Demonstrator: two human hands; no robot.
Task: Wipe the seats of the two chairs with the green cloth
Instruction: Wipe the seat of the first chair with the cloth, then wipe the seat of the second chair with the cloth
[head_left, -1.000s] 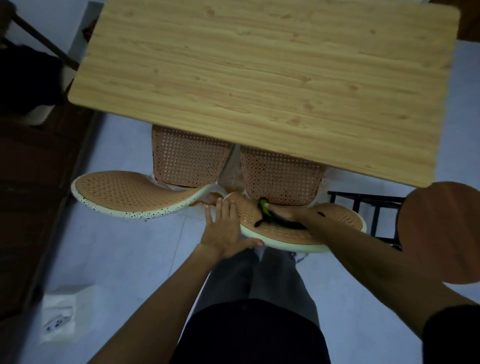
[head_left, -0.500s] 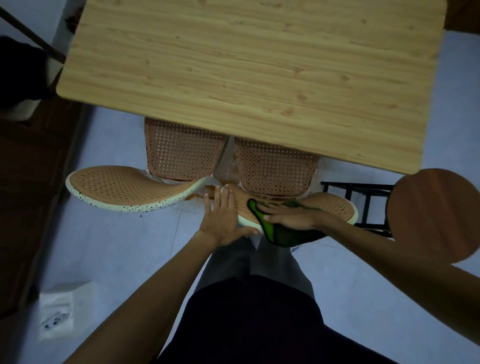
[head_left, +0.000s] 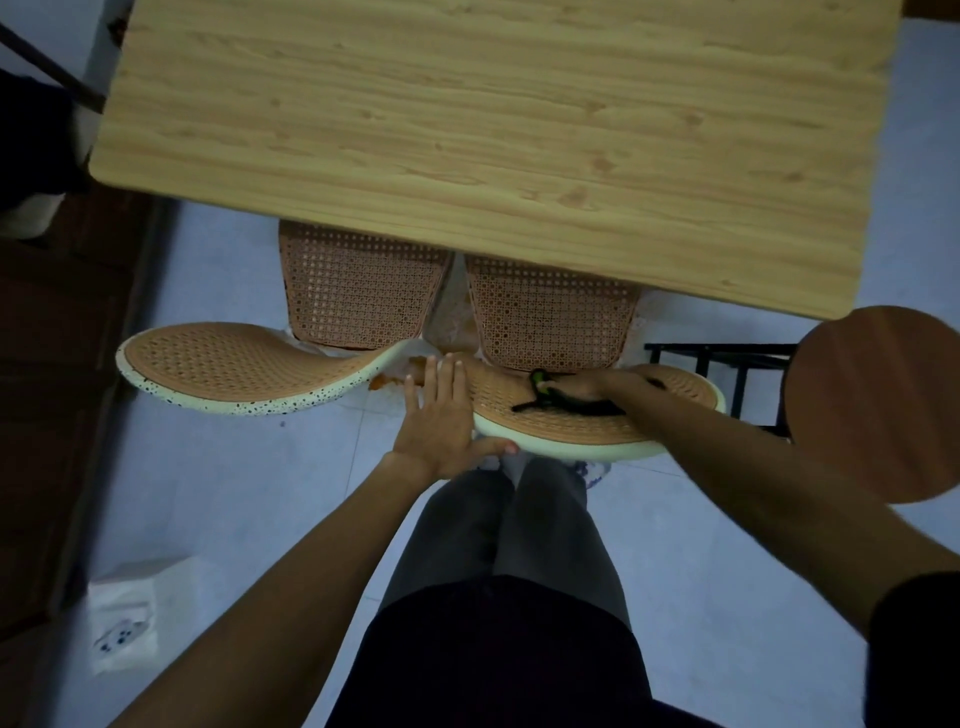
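Note:
Two orange woven chairs stand pushed under the table, their seats side by side: the left seat (head_left: 358, 291) and the right seat (head_left: 550, 317). Their curved backrests, cream-edged, face me: the left backrest (head_left: 223, 369) and the right backrest (head_left: 582, 426). My left hand (head_left: 439, 421) grips the left end of the right backrest, thumb under its edge. My right hand (head_left: 576, 387) reaches over that backrest and presses the green cloth (head_left: 545, 397), mostly dark and bunched, at the rear edge of the right seat.
A light wooden table (head_left: 493, 135) covers the front halves of both seats. A round brown stool top (head_left: 878, 400) and a black metal frame (head_left: 717, 358) stand at the right. A white socket block (head_left: 122, 618) lies on the pale floor at lower left. Dark furniture lines the left side.
My right hand with the cloth went from the near edge of the right backrest back over it toward the seat. My left hand kept its hold.

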